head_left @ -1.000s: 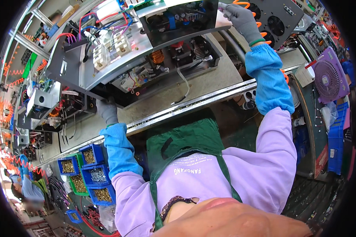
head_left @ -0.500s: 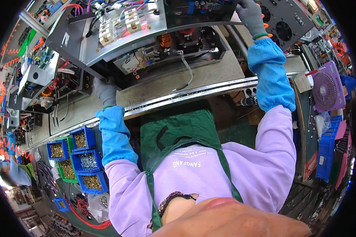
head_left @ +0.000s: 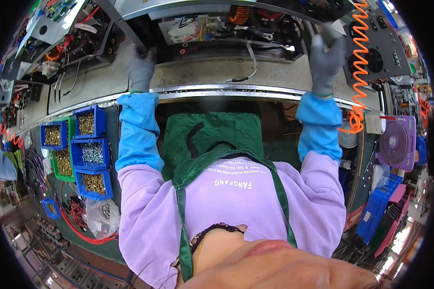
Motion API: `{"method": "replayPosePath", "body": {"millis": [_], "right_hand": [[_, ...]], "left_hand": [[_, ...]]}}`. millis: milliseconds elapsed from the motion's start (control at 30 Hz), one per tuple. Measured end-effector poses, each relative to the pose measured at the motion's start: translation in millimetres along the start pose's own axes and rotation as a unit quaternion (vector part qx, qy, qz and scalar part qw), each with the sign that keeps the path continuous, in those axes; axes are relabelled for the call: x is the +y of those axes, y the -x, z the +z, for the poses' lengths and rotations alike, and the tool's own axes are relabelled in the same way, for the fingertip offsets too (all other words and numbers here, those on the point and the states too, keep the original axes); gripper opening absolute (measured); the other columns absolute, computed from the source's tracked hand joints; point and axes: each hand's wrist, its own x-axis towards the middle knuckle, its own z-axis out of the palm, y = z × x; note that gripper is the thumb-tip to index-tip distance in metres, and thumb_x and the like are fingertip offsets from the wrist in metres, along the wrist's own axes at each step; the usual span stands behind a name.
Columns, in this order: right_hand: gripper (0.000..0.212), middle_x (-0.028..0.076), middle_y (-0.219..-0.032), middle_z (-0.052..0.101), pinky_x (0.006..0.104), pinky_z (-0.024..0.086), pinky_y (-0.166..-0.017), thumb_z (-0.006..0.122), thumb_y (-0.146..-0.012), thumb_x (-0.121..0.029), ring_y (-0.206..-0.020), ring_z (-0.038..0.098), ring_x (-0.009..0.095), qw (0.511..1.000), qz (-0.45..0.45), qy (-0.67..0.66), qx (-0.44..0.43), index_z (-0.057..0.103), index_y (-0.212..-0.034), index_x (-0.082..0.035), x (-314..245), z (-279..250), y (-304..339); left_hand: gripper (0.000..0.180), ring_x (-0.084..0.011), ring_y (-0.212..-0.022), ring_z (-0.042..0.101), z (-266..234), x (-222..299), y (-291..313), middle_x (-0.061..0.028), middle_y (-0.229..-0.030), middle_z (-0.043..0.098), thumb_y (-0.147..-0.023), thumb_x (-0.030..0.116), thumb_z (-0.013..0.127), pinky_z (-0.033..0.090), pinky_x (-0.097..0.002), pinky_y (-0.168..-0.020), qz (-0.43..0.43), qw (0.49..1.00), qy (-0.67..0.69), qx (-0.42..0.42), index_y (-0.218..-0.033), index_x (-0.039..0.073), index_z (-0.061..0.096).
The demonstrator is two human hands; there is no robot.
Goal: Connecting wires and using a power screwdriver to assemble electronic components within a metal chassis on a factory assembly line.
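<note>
A grey metal chassis lies across the top, its open front showing a copper coil, wiring and a loose cable with a dark end. At its lower left corner my left hand, in a grey glove, is closed around the metal post, some fingertips hidden by it. My right hand, gloved too, is raised by the chassis's right end. Motion smears its fingers, so whether it holds anything is unclear. A coiled orange hose hangs just right of it.
Blue bins of brass and silver screws stand at the left, beside another partly wired unit. A dark panel with round holes is at the right, above a purple fan. A metal rail edges the bench.
My right hand has come down and nearer from the chassis's upper right. The view has shifted, so the chassis sits higher in the picture. My left hand stays at the same corner.
</note>
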Motion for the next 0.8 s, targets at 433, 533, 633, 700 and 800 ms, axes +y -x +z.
{"method": "replayPosePath", "body": {"millis": [433, 533, 633, 700, 800], "right_hand": [[0.036, 0.025, -0.098, 0.06, 0.0464, 0.044, -0.081, 0.059, -0.081, -0.025, -0.091, 0.057, 0.04, 0.916, 0.278, 0.122, -0.264, 0.053, -0.097, 0.006, 52, 32, 202], [0.04, 0.024, -0.109, 0.059, 0.0377, 0.043, -0.089, 0.054, -0.083, -0.016, -0.102, 0.057, 0.034, 0.89, 0.274, 0.193, -0.31, 0.05, -0.115, 0.008, 41, 43, 191], [0.044, 0.025, -0.116, 0.056, 0.0395, 0.042, -0.092, 0.052, -0.085, -0.019, -0.108, 0.054, 0.036, 0.856, 0.263, 0.23, -0.381, 0.049, -0.12, 0.007, 67, 39, 189], [0.043, 0.025, -0.117, 0.056, 0.0391, 0.042, -0.093, 0.052, -0.085, -0.018, -0.109, 0.054, 0.035, 0.852, 0.263, 0.228, -0.391, 0.049, -0.12, 0.007, 55, 45, 183], [0.044, 0.023, -0.119, 0.055, 0.0373, 0.041, -0.095, 0.051, -0.087, -0.019, -0.111, 0.054, 0.033, 0.857, 0.258, 0.254, -0.367, 0.048, -0.121, 0.009, 44, 46, 184]], "left_hand": [[0.031, -0.0207, -0.082, 0.063, -196, 3, 155, -0.0119, -0.093, 0.064, -0.084, 0.018, 0.063, 0.05, -0.0314, -0.076, -0.163, 0.979, 0.119, -0.039, -0.111, 0.004, 0.058], [0.027, -0.0199, -0.084, 0.064, -277, -12, 181, -0.0109, -0.092, 0.065, -0.083, 0.018, 0.063, 0.05, -0.0303, -0.074, -0.198, 0.974, 0.013, 0.113, -0.108, 0.008, 0.06], [0.024, -0.0184, -0.077, 0.065, -364, -62, 212, -0.0101, -0.088, 0.066, -0.081, 0.015, 0.063, 0.051, -0.0291, -0.068, -0.23, 0.92, -0.194, 0.25, -0.104, 0.01, 0.062], [0.027, -0.0231, -0.089, 0.061, -422, -94, 244, -0.0093, -0.094, 0.064, -0.079, 0.02, 0.062, 0.049, -0.035, -0.076, -0.275, 0.839, -0.333, 0.331, -0.104, 0.011, 0.062], [0.032, -0.0263, -0.105, 0.054, -480, -135, 282, -0.0093, -0.104, 0.061, -0.08, 0.029, 0.058, 0.043, -0.0405, -0.088, -0.309, 0.577, -0.627, 0.422, -0.107, 0.012, 0.062]]}}
